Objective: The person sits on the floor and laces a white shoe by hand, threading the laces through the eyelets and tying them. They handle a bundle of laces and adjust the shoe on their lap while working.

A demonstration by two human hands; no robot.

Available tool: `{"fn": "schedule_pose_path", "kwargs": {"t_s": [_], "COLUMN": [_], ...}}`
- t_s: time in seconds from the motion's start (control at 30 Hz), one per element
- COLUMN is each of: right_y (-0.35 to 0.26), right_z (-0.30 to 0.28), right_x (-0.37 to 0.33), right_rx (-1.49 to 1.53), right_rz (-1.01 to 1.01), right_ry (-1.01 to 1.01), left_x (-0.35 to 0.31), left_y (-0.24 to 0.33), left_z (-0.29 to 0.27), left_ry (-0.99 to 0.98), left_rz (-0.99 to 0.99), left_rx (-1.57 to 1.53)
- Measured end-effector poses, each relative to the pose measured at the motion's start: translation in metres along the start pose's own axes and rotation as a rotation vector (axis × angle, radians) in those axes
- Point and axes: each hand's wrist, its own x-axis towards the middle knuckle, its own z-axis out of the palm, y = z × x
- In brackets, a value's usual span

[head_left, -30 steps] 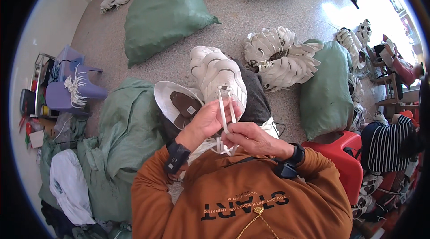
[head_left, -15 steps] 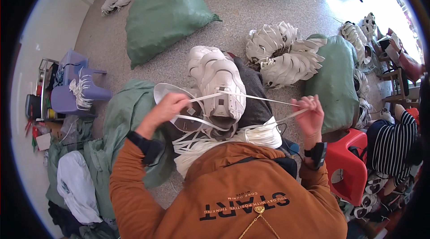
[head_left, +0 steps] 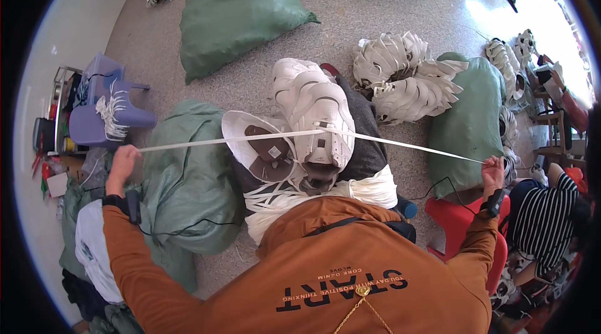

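A white shoe upper (head_left: 325, 108) rests on my lap, with part of another beneath it. One long, flat white shoelace (head_left: 219, 140) passes through its front lacing area and stretches nearly straight to both sides. My left hand (head_left: 126, 161) is closed on the lace's left end, far out beside the green cloth. On the opposite side, my right hand (head_left: 493, 172) pinches the right end, level with the red stool. A third white upper (head_left: 236, 135), opened to show a brown inside, lies left of the shoe. Across my waist lies a thick bundle of white laces (head_left: 372, 188).
Green sacks (head_left: 244, 21) stand ahead, and another (head_left: 466, 121) is at the right. Stacked white uppers (head_left: 416, 93) lie on the floor. A purple stool (head_left: 116, 124) is at left, a red stool (head_left: 447, 224) at right. Someone in a striped top (head_left: 538, 218) sits nearby.
Both my hands have moved far apart, outward to left and right. The lace, slack and looped before, is now drawn out taut through the shoe upper.
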Motion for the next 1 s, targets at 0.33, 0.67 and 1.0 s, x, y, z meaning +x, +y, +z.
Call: {"fn": "schedule_pose_path", "kwargs": {"t_s": [0.33,0.67,1.0], "right_y": [0.107,0.300,0.307], "right_z": [0.147,0.311,0.292], "right_x": [-0.033,-0.223,-0.200], "right_rx": [-0.757,-1.314,-1.029], "right_rz": [0.145,-0.152,0.076], "right_ry": [-0.143,-1.401,-0.968], "left_x": [0.014,-0.030,0.020], "left_y": [0.014,0.349,0.399], "left_z": [0.027,0.153,0.188], "left_ry": [0.283,-0.569,-0.191], "left_rz": [-0.193,-0.296,0.000], "left_rx": [0.386,-1.744,-1.477]}}
